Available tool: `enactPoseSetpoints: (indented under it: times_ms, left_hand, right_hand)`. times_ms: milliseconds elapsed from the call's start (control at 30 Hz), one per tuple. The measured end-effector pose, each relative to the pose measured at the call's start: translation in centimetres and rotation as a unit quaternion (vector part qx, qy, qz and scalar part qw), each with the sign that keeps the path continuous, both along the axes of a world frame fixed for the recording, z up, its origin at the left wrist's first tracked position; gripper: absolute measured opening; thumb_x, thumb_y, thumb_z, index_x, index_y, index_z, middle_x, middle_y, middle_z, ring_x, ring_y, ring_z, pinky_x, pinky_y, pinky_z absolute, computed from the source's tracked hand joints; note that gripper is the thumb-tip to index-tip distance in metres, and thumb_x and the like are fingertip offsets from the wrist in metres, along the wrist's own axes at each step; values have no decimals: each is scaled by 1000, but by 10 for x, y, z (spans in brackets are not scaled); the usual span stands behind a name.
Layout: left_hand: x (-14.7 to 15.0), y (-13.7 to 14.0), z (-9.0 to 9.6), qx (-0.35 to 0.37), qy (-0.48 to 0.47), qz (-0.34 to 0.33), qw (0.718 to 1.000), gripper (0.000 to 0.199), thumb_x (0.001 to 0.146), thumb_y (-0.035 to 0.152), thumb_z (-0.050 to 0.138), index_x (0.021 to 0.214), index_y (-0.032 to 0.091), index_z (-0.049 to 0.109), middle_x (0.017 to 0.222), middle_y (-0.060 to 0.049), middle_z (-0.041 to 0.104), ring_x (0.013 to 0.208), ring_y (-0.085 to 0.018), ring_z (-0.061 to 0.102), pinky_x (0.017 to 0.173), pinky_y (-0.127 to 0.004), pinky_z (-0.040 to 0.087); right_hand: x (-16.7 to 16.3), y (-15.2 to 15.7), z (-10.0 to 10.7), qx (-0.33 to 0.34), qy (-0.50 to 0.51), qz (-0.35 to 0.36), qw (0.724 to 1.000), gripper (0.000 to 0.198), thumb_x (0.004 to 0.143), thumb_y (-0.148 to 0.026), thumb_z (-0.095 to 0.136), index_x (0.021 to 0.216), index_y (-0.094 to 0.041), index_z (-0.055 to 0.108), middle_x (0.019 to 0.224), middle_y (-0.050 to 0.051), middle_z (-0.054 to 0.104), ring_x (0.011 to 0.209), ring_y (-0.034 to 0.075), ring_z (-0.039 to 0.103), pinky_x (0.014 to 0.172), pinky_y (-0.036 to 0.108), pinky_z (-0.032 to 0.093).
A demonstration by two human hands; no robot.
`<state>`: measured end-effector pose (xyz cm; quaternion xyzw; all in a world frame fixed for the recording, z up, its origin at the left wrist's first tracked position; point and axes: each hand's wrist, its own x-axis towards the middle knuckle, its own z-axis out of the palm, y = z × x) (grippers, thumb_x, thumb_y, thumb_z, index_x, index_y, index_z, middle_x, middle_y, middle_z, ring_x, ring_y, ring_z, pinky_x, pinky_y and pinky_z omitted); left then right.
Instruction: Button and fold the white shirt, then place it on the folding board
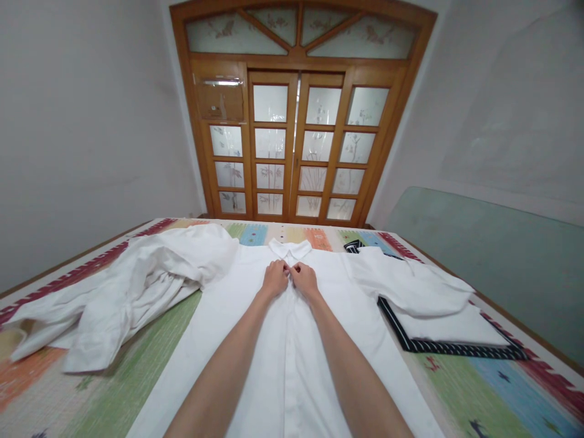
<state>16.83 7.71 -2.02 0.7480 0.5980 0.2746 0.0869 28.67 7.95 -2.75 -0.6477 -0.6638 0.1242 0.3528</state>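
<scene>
A white collared shirt [255,267] lies spread out front up, its collar [291,248] pointing away from me. Just below the collar, my left hand [275,277] pinches the front placket from the left side. My right hand [304,278] pinches it from the right, the fingertips of both hands nearly meeting. Any button between them is hidden by the fingers. The right-side sleeve [410,286] stretches outward over a folded white cloth with black striped edging [447,331]. To the left, the other sleeve [155,267] lies bunched and wrinkled.
Beneath everything is a colourful patterned bed cover [150,359] with green, blue, orange and dark red bands. A pale green headboard-like panel [493,261] stands at the right. Beyond the far edge are wooden doors with glass panes [296,146], between plain walls.
</scene>
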Motion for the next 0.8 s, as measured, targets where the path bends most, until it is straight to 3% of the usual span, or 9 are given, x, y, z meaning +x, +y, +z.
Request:
enactPoseSetpoints:
  times_ms: [367,467,567,667,800]
  left_hand:
    - [-1,3,-4,-5,-84,-2,996,13,82,8,57,84,18,65,89,-6,71,90,-19,62,82,-29,43]
    - [-1,2,-3,-12,-126,22,992,12,81,11,60,89,18,65,85,-4,71,82,-17,63,77,-27,45]
    - [0,-2,1,-20,-156,45,987,3,80,18,63,80,18,66,78,-4,71,73,-16,63,71,-25,45]
    - [3,-5,5,-23,-158,44,986,18,79,28,66,66,17,67,72,-5,72,70,-16,64,70,-26,45]
    - [6,-7,8,-23,-135,39,990,22,80,30,66,64,16,70,71,-7,73,69,-17,65,69,-26,45]
  right_hand:
    - [5,4,-1,-28,-6,32,999,29,87,-18,45,79,-20,72,83,5,74,79,16,63,71,22,38]
    - [5,3,0,-32,-4,33,999,27,87,-18,46,81,-20,73,84,4,74,81,16,64,73,23,39]
    - [5,3,0,-34,-1,31,999,30,87,-18,43,81,-20,73,84,4,74,81,16,64,74,23,40]
    - [7,5,-1,-36,-3,36,999,33,89,-17,41,80,-21,73,85,3,73,81,15,63,74,22,39]
    - [8,7,-3,-40,-18,43,998,34,89,-16,40,84,-20,73,87,3,74,82,15,62,75,21,39]
